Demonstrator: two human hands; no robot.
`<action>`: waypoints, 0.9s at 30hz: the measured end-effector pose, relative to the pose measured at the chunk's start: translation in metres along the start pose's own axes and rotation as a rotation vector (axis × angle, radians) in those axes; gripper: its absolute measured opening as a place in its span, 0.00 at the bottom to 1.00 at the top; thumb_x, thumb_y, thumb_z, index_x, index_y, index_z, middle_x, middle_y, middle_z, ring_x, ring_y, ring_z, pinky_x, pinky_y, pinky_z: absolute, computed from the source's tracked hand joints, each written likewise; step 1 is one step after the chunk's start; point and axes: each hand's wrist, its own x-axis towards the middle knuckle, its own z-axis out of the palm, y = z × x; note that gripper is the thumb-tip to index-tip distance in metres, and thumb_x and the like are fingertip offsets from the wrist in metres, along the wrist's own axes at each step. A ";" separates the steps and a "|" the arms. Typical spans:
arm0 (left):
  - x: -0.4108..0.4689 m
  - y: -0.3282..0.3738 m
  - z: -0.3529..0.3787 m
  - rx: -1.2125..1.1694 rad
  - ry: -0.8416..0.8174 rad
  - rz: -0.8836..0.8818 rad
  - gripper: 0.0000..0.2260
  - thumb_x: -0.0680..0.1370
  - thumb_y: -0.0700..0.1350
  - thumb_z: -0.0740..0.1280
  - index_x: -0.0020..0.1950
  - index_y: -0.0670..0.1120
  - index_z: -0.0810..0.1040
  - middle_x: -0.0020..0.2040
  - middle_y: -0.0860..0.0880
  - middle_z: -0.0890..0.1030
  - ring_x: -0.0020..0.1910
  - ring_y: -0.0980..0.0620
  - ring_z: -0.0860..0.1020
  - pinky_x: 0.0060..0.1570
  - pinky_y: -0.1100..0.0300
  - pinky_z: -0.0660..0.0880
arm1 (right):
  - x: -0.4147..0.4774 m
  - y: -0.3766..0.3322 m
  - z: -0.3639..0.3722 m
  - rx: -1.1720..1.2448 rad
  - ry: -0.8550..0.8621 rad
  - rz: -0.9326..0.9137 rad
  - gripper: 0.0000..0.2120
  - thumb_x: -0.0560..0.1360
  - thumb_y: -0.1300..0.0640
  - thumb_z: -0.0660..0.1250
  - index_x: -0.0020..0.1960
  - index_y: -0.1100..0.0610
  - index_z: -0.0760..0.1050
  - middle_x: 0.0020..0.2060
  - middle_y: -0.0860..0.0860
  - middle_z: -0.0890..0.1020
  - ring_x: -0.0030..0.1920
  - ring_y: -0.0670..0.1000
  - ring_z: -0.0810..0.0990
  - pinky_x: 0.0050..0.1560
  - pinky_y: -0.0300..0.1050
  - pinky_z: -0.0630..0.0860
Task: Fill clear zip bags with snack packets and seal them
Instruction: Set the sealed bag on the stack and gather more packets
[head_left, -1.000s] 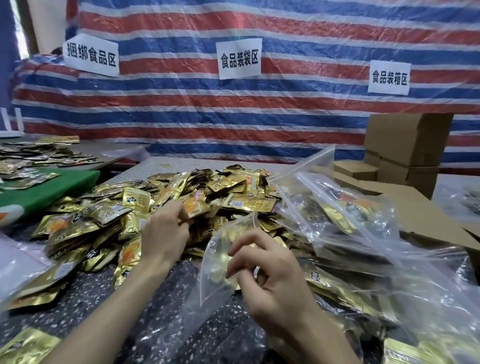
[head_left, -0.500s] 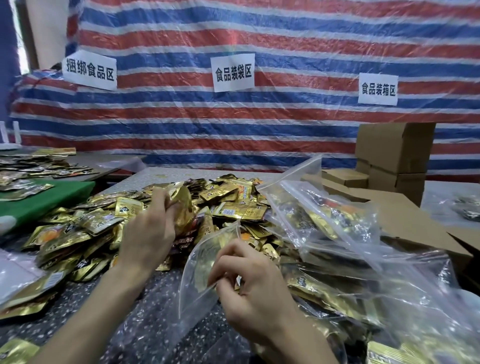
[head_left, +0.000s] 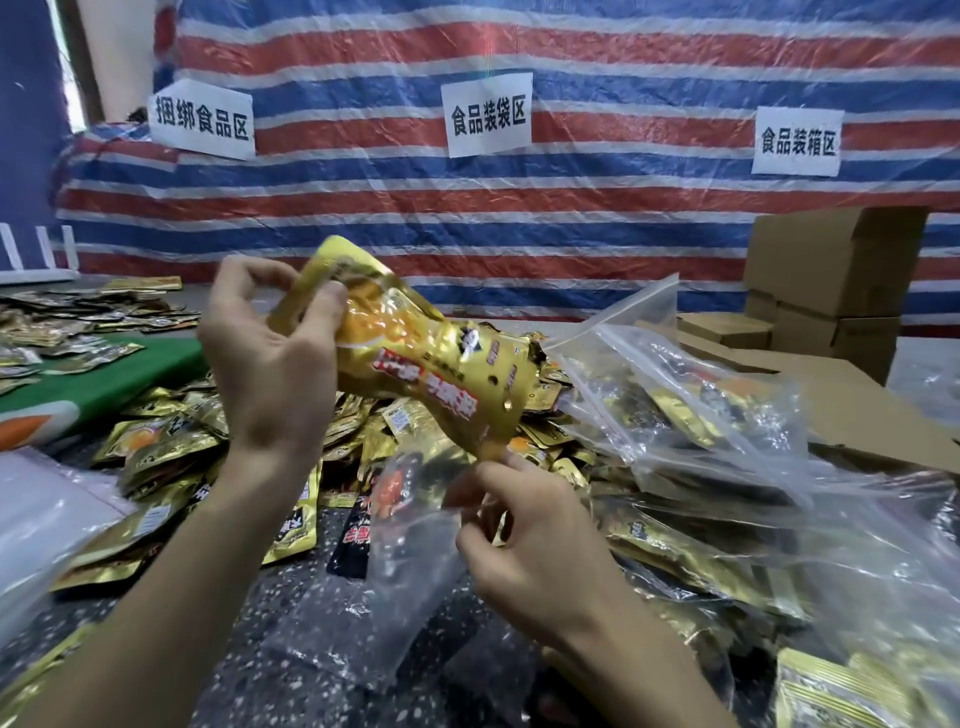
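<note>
My left hand (head_left: 270, 364) pinches the top of a gold snack packet (head_left: 431, 364) and holds it raised, tilted down to the right. The packet's lower end points at the mouth of a clear zip bag (head_left: 384, 587). My right hand (head_left: 530, 540) grips the rim of that bag just below the packet. The bag hangs down onto the speckled table (head_left: 249, 623). A heap of gold packets (head_left: 171, 457) covers the table behind both hands.
Several filled clear zip bags (head_left: 701, 415) lie piled at the right. Flat cardboard (head_left: 857, 410) and stacked boxes (head_left: 831, 280) stand beyond them. A green mat (head_left: 104, 379) with more packets is at the left. A striped tarp (head_left: 519, 208) with paper signs forms the back wall.
My left hand took a gold packet from the heap and lifted it up above the bag's mouth. My right hand kept its hold on the bag's rim.
</note>
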 end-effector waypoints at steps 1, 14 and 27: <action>-0.002 0.000 0.000 0.027 -0.060 -0.002 0.11 0.78 0.37 0.68 0.46 0.52 0.70 0.51 0.43 0.79 0.42 0.48 0.84 0.31 0.59 0.81 | -0.001 0.000 0.000 0.001 0.024 0.008 0.10 0.70 0.48 0.60 0.42 0.48 0.80 0.40 0.36 0.76 0.41 0.43 0.77 0.40 0.42 0.78; -0.013 -0.002 0.003 0.219 -0.449 0.066 0.13 0.76 0.35 0.71 0.45 0.51 0.71 0.41 0.55 0.80 0.35 0.52 0.83 0.26 0.58 0.80 | 0.000 -0.001 -0.001 0.042 0.288 0.100 0.04 0.68 0.57 0.65 0.38 0.53 0.80 0.40 0.45 0.76 0.39 0.44 0.77 0.37 0.39 0.76; -0.014 0.000 0.000 0.619 -0.942 -0.309 0.16 0.71 0.56 0.75 0.55 0.54 0.76 0.53 0.52 0.80 0.51 0.50 0.82 0.49 0.43 0.82 | -0.002 -0.003 0.003 0.248 0.410 -0.028 0.07 0.70 0.68 0.72 0.42 0.57 0.82 0.45 0.48 0.79 0.46 0.46 0.81 0.47 0.39 0.81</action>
